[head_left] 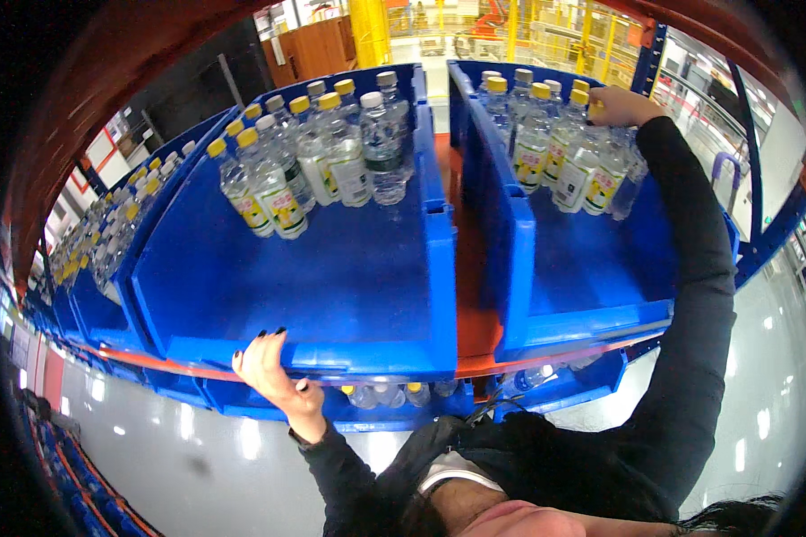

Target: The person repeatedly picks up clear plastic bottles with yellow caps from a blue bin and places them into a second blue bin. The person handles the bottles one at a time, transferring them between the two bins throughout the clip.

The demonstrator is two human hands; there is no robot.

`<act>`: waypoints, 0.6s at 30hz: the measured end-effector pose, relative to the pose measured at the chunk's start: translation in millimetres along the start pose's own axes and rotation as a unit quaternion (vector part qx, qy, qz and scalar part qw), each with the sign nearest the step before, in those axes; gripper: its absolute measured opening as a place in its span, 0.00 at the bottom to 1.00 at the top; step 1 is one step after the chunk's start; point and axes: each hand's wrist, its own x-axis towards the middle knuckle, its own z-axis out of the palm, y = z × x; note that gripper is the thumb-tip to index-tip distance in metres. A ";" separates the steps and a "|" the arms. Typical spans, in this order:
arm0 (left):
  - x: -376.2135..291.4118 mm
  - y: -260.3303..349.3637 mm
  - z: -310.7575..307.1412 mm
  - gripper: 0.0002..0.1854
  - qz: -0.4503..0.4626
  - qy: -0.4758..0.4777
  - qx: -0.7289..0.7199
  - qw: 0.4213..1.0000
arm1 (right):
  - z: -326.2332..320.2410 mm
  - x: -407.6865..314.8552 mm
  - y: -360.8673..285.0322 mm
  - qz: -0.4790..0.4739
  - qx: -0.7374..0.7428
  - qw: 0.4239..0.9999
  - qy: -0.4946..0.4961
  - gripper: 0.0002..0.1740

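My right hand (621, 107) reaches into the right blue plastic bin (577, 275), its fingers curled around the top of a plastic bottle at the outer side of a cluster. Its fingers hide the bottle's neck. Beside it stand several clear bottles (532, 158) with yellow or white caps, some with yellow-and-white labels. My left hand (275, 379) is at the front lip of the left blue plastic bin (295, 275), fingers apart and holding nothing; whether it presses on the lip is unclear. Several upright bottles (346, 158) fill the back of that bin.
An orange rack beam (469, 315) shows between the bins. More bottle-filled bins (104, 228) line the left, and lower bins (389, 419) hold bottles below. A blue rack upright (649, 60) stands at the right. Yellow safety fencing (510, 30) lies beyond.
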 end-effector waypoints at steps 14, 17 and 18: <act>2.2 -2.8 -2.0 0.33 0.013 -0.020 -0.028 0.999 | -137.4 90.7 -223.1 -0.179 -0.128 0.956 0.192 0.26; 2.4 -3.2 -4.0 0.32 0.007 -0.026 -0.053 0.998 | -154.7 109.5 -305.4 -0.297 -0.074 0.931 0.199 0.24; 2.8 -3.7 -4.8 0.31 0.012 -0.031 -0.052 0.998 | -151.4 111.5 -338.3 -0.260 -0.045 0.952 0.154 0.26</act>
